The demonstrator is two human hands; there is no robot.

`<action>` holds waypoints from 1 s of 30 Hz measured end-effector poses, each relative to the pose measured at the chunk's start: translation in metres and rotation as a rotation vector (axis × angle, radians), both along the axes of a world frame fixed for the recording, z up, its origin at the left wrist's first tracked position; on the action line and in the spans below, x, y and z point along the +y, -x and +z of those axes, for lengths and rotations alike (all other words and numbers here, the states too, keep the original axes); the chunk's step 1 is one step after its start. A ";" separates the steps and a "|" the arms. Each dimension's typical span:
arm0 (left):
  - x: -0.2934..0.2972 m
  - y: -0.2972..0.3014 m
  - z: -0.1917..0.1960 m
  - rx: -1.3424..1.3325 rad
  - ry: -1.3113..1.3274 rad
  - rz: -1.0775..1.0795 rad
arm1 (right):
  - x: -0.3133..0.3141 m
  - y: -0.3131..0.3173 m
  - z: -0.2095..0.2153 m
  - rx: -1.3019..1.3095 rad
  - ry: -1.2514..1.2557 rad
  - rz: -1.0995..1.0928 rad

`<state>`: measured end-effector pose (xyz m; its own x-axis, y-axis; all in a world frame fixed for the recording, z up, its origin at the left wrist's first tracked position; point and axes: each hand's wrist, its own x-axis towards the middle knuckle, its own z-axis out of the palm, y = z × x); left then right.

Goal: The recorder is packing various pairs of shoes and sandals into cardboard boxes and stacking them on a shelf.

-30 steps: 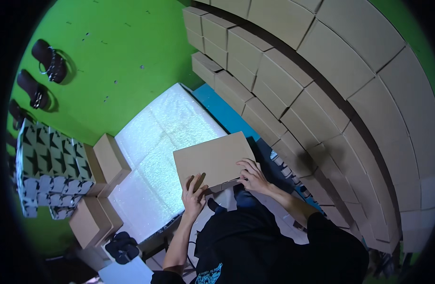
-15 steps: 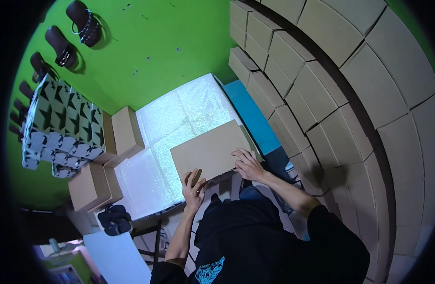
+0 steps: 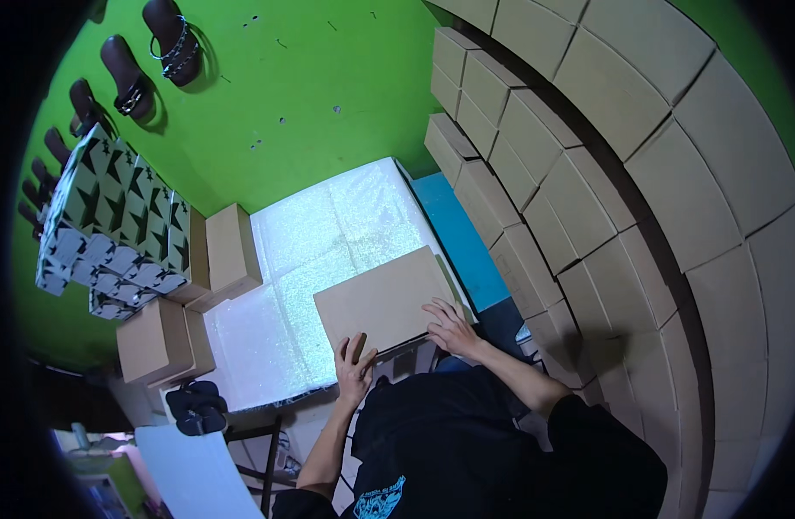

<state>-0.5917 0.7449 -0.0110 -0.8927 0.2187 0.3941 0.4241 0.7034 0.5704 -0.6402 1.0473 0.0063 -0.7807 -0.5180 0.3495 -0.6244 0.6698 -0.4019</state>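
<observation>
A closed, plain brown cardboard box lies at the near edge of a table covered in shiny bubble wrap. My left hand touches the box's near left corner, fingers apart and pointing up onto the lid. Near the right end of the same edge, my right hand lies on the lid with its fingers spread. Both hands stay on the outside of the box; its contents are hidden. A narrow side of the box shows along its right end.
Patterned boxes and plain brown boxes stand at the left. Dark sandals lie near the table's left front corner; others hang on the green wall. Stacked cartons line the right side, beside a blue surface.
The whole scene has shifted downward in the picture. My right fingers look flatter and more spread on the lid. The box keeps about the same place on the table.
</observation>
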 end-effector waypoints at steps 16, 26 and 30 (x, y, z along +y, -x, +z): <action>0.011 0.027 0.039 -0.047 -0.075 -0.157 | 0.008 -0.020 0.031 0.071 -0.033 -0.231; -0.016 0.004 0.078 -0.040 -0.107 -0.233 | -0.021 -0.079 0.073 0.016 -0.004 -0.285; -0.030 -0.019 0.096 -0.011 -0.080 -0.264 | -0.036 -0.111 0.089 0.015 0.018 -0.311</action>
<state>-0.5730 0.7151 0.0854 -0.8131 0.4128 0.4104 0.5804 0.5215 0.6254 -0.5293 1.0110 0.0955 -0.8955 -0.2485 0.3693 -0.3965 0.8225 -0.4078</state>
